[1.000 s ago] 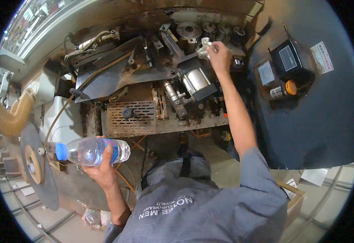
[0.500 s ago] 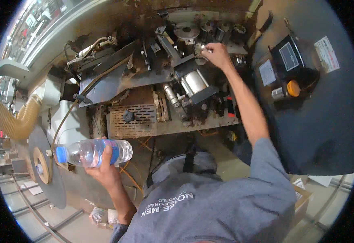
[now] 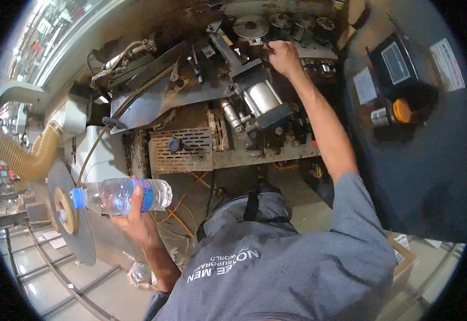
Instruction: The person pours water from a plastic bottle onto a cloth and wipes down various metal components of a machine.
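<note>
At rust-stained machine bench (image 3: 233,159) | left hand (image 3: 135,219) grips bottle (image 3: 111,197) | right hand (image 3: 285,58) curled, contents unclear | pale floor (image 3: 102,278)

Upper centre: metal cylinder (image 3: 263,98) bars way down-left of right hand (image 3: 285,58). Upper right: free gap between forearm (image 3: 323,120) and black box (image 3: 419,77). Centre: open room below slotted plate (image 3: 188,159), bounded at its left by clear bottle (image 3: 120,196).

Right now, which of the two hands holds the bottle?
The left hand: it grips the bottle, while the right hand is over the machine.
</note>
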Motion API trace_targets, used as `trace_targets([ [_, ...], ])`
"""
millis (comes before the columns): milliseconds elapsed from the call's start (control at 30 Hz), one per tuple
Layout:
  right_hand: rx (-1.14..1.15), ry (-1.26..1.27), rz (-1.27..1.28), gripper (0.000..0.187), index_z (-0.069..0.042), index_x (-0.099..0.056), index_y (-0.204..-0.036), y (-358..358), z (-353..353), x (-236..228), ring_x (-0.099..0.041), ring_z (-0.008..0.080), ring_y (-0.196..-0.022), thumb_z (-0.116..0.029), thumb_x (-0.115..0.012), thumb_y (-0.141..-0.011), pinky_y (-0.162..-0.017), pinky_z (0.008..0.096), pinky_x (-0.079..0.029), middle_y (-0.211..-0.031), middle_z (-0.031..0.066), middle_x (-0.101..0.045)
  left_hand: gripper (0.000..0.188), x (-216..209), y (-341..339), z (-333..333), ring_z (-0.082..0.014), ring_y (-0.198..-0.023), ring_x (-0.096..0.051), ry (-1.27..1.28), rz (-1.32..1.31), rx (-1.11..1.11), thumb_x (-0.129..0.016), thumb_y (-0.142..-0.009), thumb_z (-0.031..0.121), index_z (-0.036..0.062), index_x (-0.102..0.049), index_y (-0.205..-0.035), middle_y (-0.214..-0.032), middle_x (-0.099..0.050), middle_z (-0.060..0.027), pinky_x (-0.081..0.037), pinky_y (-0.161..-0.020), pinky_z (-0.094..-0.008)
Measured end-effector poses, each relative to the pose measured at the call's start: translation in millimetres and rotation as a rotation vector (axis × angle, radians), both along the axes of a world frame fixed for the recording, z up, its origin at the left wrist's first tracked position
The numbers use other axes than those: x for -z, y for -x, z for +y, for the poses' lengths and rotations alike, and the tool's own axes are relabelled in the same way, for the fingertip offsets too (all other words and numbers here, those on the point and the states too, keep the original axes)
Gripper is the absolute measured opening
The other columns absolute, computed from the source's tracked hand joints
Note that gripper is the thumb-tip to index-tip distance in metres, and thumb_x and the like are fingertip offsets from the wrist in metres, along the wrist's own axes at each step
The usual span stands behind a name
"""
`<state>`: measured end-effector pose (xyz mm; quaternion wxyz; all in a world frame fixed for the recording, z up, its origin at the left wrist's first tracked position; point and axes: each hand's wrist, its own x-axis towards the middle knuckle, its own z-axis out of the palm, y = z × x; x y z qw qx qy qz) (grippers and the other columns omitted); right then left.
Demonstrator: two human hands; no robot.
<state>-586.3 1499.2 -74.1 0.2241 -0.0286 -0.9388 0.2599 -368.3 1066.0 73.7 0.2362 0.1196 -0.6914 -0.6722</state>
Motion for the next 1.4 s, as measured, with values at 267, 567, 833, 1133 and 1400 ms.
trace_targets([
  [267, 0.224, 0.33, 0.188, 0.026, -0.003, -0.07, -0.094, -38.9, -13.9, -34.7, -0.065, 0.0385, -0.079, -0.026, -0.064, -0.084, -0.071, 0.0456, -0.05, -0.084, 0.0199, -0.068, 0.052, -5.7, -1.9, 4.2, -0.0267, -0.102, -0.062, -0.023, 0.016, 0.031, -0.072, -0.076, -0.004, -0.0052, -0.05, -0.122, -0.111, -0.061, -0.0186, -0.05, -0.092, -0.0421],
  [567, 0.161, -0.015, 0.081, 0.022, -0.007, -0.066, -0.095, -15.4, -26.4, 1.9, -0.063, 0.0395, -0.089, -0.01, -0.058, -0.075, -0.076, 0.0503, -0.051, -0.099, 0.0189, -0.066, 0.063, 2.6, -2.8, 1.6, -0.0291, -0.106, -0.06, 0.064, -0.027, 0.037, -0.071, -0.078, -0.004, -0.0001, -0.041, -0.134, -0.116, -0.059, -0.0184, -0.051, -0.091, -0.0416],
  [833, 0.285, 0.318, 0.015, 0.024, -0.005, -0.069, -0.086, -41.0, -23.1, -29.0, -0.063, 0.0401, -0.08, -0.028, -0.064, -0.082, -0.069, 0.0465, -0.048, -0.08, 0.0196, -0.066, 0.059, 1.2, 0.1, 0.7, -0.0289, -0.105, -0.062, 0.066, -0.013, 0.089, -0.072, -0.077, -0.002, -0.0022, -0.045, -0.13, -0.114, -0.06, -0.0193, -0.05, -0.092, -0.0413],
  [1133, 0.179, -0.214, -0.016, 0.011, -0.008, -0.065, -0.083, -4.8, -30.5, 10.4, -0.062, 0.0403, -0.088, -0.01, -0.054, -0.078, -0.073, 0.05, -0.05, -0.095, 0.0138, -0.063, 0.047, -13.5, -4.2, 13.5, -0.0219, -0.094, -0.063, 0.155, -0.038, -0.049, -0.074, -0.075, 0.001, -0.0014, -0.053, -0.117, -0.103, -0.064, -0.0136, -0.051, -0.087, -0.0363],
  [1400, 0.172, 0.108, 0.07, 0.028, -0.002, -0.069, -0.096, -23.0, -4.2, -24.1, -0.062, 0.0412, -0.089, -0.026, -0.062, -0.083, -0.075, 0.0456, -0.048, -0.092, 0.0222, -0.066, 0.042, -13.5, -13.2, 8.5, -0.0177, -0.088, -0.064, 0.133, -0.019, 0.001, -0.08, -0.07, 0.003, -0.0005, -0.059, -0.106, -0.098, -0.068, -0.0107, -0.051, -0.084, -0.0314],
])
